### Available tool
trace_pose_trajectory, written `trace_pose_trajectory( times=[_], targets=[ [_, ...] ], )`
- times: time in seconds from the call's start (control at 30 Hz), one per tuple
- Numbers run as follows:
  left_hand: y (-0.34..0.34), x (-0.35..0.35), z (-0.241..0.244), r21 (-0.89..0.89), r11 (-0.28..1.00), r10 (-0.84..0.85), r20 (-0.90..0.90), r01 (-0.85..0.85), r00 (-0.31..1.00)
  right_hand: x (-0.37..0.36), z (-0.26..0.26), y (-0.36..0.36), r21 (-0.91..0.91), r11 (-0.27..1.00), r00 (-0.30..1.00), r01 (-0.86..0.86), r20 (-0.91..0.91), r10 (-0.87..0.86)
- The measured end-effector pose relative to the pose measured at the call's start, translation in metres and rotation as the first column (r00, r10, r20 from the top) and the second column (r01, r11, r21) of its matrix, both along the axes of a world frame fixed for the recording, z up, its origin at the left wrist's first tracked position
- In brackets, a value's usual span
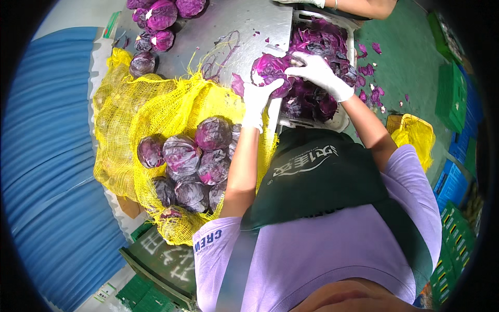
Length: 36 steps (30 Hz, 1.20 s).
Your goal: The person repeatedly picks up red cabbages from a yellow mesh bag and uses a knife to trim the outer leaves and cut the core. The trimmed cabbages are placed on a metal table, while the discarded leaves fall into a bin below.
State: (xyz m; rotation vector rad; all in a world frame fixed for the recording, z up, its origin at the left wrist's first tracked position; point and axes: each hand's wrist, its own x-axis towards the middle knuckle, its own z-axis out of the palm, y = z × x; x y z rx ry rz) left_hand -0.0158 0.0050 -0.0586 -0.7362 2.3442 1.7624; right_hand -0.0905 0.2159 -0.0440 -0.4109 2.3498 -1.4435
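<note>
A red cabbage (269, 70) with glossy purple leaves is between my hands, over the table's edge beside a crate. My left hand (259, 97), in a white glove, grips its near left side, thumb across the front. My right hand (321, 74), also gloved, has thumb and fingers against its right side; whether a leaf is pinched there is hidden. A loose purple leaf (237, 84) shows by my left fingers. Below my right hand is the white plastic crate (343, 124), filled with torn cabbage leaves (321, 39).
An opened yellow mesh sack (156, 105) holds several unpeeled red cabbages (181, 155) at left. Peeled cabbages (161, 15) stand on the metal table (218, 19). Another person's arm (358, 7) reaches in above the crate. Leaf scraps (366, 70) litter the green floor (409, 74).
</note>
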Motion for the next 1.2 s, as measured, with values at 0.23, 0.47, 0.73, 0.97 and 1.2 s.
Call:
trace_pose_trajectory(
  times=[0.23,0.47,0.73,0.97,1.2],
  targets=[
    [-0.009,-0.001,-0.012,0.126,0.991,-0.048,0.032,0.044,0.998,-0.009,0.009,-0.006,-0.220,0.957,0.946,-0.186,0.224,0.236],
    [-0.032,0.014,0.035,0.560,0.827,-0.002,0.080,-0.044,0.997,-0.001,-0.022,0.007,-0.341,0.936,0.922,0.084,0.382,0.056],
    [-0.032,-0.011,0.049,-0.572,0.807,-0.161,0.023,0.145,0.987,0.013,0.019,-0.008,-0.243,0.969,0.958,-0.051,0.263,0.116],
    [-0.066,-0.006,0.050,-0.034,0.999,-0.029,0.021,0.029,0.999,-0.010,-0.031,0.067,-0.137,0.989,0.954,0.048,0.298,-0.005],
    [-0.028,0.026,0.042,0.473,0.864,0.267,-0.145,-0.170,0.953,0.001,-0.016,0.036,0.411,0.908,0.982,0.085,-0.191,-0.005]
  ],
)
